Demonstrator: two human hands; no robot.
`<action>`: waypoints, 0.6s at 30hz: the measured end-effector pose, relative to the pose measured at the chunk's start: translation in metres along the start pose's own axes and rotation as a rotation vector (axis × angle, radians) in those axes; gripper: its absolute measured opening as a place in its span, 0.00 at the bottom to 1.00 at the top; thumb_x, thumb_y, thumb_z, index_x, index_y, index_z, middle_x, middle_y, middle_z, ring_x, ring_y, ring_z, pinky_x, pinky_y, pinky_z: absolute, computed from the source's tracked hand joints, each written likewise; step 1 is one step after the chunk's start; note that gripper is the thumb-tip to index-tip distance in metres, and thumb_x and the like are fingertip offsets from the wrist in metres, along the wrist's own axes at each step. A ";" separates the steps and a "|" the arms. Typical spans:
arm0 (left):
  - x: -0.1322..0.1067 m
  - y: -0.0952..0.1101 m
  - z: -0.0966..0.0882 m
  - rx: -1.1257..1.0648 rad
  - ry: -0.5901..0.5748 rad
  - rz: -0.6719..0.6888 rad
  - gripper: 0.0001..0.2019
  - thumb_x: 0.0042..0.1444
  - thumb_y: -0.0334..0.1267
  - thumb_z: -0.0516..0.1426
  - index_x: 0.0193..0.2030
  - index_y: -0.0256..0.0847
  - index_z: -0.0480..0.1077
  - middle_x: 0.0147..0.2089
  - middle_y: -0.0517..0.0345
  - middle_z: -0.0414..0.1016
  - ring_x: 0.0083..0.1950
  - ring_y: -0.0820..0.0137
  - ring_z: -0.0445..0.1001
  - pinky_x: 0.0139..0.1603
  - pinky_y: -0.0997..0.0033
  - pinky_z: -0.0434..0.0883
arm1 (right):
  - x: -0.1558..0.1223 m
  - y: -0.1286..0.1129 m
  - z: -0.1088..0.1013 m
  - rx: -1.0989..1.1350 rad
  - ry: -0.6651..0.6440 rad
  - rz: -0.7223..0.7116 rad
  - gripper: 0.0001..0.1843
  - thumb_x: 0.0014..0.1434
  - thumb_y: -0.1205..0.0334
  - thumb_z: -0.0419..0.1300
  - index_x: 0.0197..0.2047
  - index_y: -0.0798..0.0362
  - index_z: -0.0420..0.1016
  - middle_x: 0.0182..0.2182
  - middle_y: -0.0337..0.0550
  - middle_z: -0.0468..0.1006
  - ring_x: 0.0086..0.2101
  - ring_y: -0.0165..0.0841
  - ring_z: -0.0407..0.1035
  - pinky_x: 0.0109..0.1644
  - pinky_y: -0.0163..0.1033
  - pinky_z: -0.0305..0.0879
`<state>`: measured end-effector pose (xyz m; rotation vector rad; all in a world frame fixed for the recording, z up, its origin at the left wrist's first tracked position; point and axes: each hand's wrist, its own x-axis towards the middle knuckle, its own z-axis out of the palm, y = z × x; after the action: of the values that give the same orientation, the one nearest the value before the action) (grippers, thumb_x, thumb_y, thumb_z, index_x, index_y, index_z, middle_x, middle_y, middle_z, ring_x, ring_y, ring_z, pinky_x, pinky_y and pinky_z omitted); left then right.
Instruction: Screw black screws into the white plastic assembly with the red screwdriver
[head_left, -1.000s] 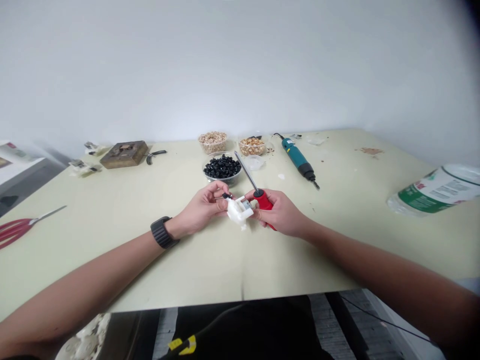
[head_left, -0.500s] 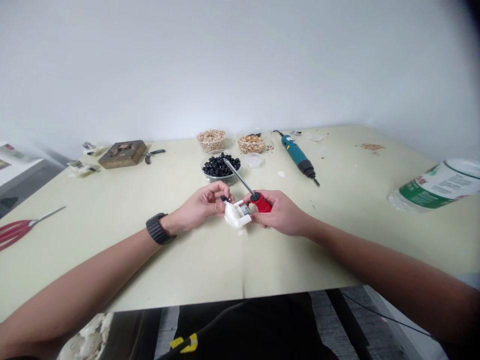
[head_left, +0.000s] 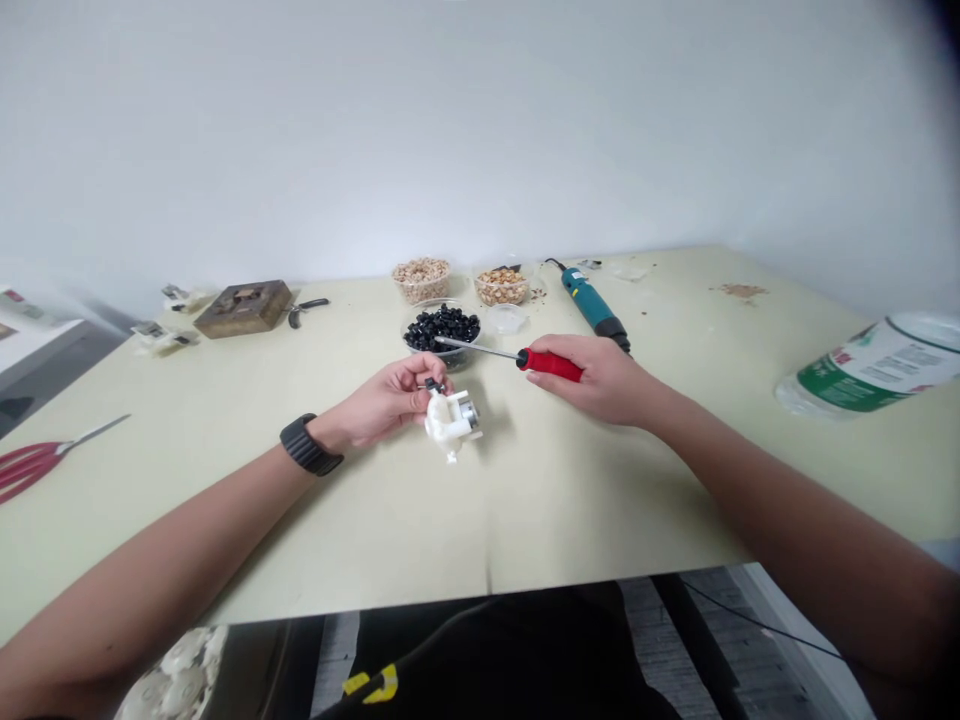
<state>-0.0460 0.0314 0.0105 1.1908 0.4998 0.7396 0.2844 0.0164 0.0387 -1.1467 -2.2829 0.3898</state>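
Note:
My left hand (head_left: pixel 386 403) pinches a white plastic part with a metal cylinder in it (head_left: pixel 448 420), held above the table. A small black piece (head_left: pixel 433 385) shows at its top, by my fingertips. My right hand (head_left: pixel 600 375) is wrapped round the red handle of a screwdriver (head_left: pixel 551 365). Its metal shaft points left, the tip in front of a clear bowl of small black parts (head_left: pixel 442 328); whether it touches the bowl I cannot tell.
Two tubs of small pieces (head_left: pixel 421 280) (head_left: pixel 502 287) stand behind. A teal power screwdriver (head_left: pixel 592 300) lies right of them. A wooden block (head_left: pixel 244 308), pliers (head_left: pixel 304 310) and red scissors (head_left: pixel 45 460) lie left. A white and green container (head_left: pixel 870 370) sits at the right.
My right hand has moved away from the white part, up and to the right, and the screwdriver has tilted nearly level. My left hand has shifted slightly left with the part.

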 end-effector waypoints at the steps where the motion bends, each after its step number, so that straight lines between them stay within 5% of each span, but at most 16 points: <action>1: 0.000 0.001 0.000 0.003 -0.003 -0.004 0.21 0.51 0.41 0.77 0.45 0.39 0.74 0.43 0.56 0.81 0.38 0.72 0.81 0.38 0.77 0.79 | 0.001 0.003 0.000 -0.015 0.032 -0.045 0.13 0.70 0.51 0.61 0.51 0.49 0.80 0.45 0.46 0.84 0.44 0.39 0.76 0.49 0.42 0.67; 6: -0.001 0.001 -0.001 0.018 -0.001 0.000 0.19 0.53 0.41 0.76 0.45 0.39 0.75 0.42 0.57 0.81 0.36 0.74 0.80 0.36 0.78 0.78 | 0.004 0.017 -0.003 -0.126 0.147 -0.190 0.12 0.70 0.56 0.61 0.48 0.51 0.84 0.40 0.47 0.84 0.41 0.40 0.75 0.48 0.44 0.67; 18: 0.000 0.001 0.000 0.020 0.013 -0.006 0.19 0.52 0.39 0.76 0.44 0.38 0.76 0.37 0.61 0.78 0.31 0.77 0.77 0.33 0.80 0.78 | 0.004 0.018 0.004 -0.214 0.156 -0.227 0.12 0.72 0.58 0.60 0.50 0.50 0.83 0.42 0.47 0.85 0.45 0.42 0.76 0.51 0.46 0.63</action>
<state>-0.0467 0.0316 0.0116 1.2034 0.5227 0.7397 0.2914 0.0298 0.0280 -0.9645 -2.3236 -0.0307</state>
